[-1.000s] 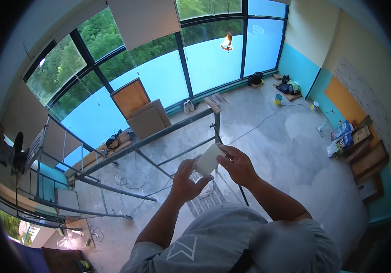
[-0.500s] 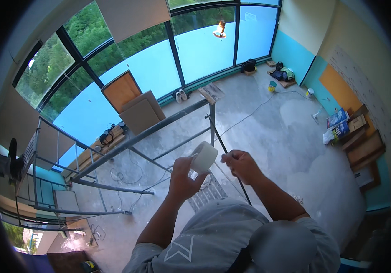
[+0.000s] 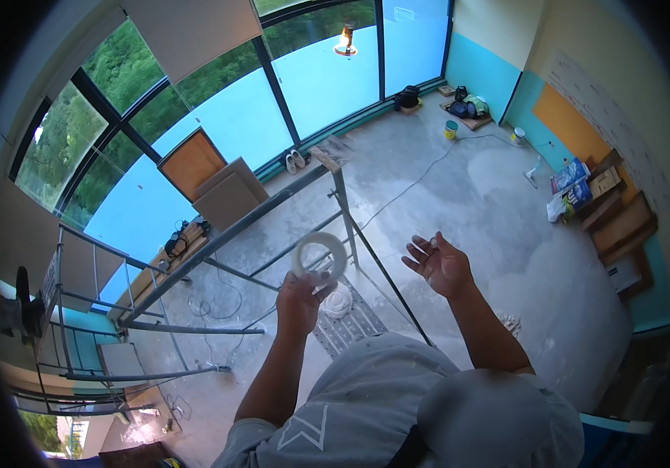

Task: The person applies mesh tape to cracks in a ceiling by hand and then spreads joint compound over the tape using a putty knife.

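Observation:
My left hand (image 3: 299,303) grips the lower edge of a roll of white tape (image 3: 340,256), with its round opening in view. Off to the right, my right hand (image 3: 444,269) is raised with the fingers apart and the palm turned up. Nothing large lies in it; whether a thin scrap sticks to its fingers is too small to tell. Below the tape, a white bundle (image 3: 336,302) rests on a perforated metal platform (image 3: 357,321) in front of my body.
A grey scaffold frame (image 3: 233,222) with a diagonal brace (image 3: 378,261) rises around the platform. On the floor below are a cable (image 3: 405,198), a green-and-yellow bucket (image 3: 450,130) and leaning boards (image 3: 230,195). Bags and planks (image 3: 616,222) line the right wall.
The tape roll has turned, its opening now showing, and moved slightly left. My right hand has gone from closed to open, moving right and up. The whole view has shifted a little.

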